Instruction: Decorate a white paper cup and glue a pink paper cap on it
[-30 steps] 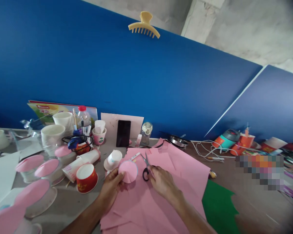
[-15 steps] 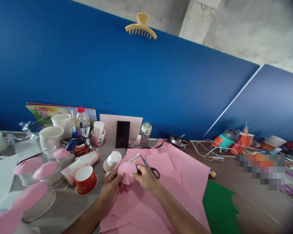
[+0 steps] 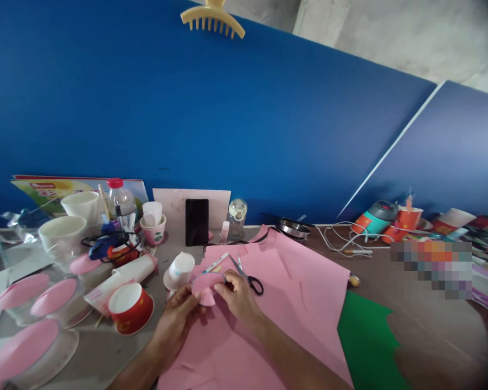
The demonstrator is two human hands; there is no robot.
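A round piece of pink paper (image 3: 207, 283) is pinched at its edges between both my hands, above large pink sheets (image 3: 284, 314). My left hand (image 3: 179, 311) grips its lower left side, thumb on top. At its right edge, my right hand (image 3: 238, 297) is closed on it, thumb and fingers together. Just beyond my right hand lie black-handled scissors (image 3: 252, 279) on the pink sheets. A white marker (image 3: 217, 262) lies behind the paper circle. To the left of it stands a white paper cup (image 3: 180, 268).
At left are several cups topped with pink discs (image 3: 55, 297), a red paper cup (image 3: 130, 307) and a glue gun (image 3: 109, 244). A phone (image 3: 197, 222) leans at the back near a glass jar (image 3: 237, 216). Green paper (image 3: 368, 341) and white cables (image 3: 341, 241) lie right.
The view has tilted down and turned slightly right, so objects sit farther left. The pink circle has tipped flatter in my hands, which still hold it.
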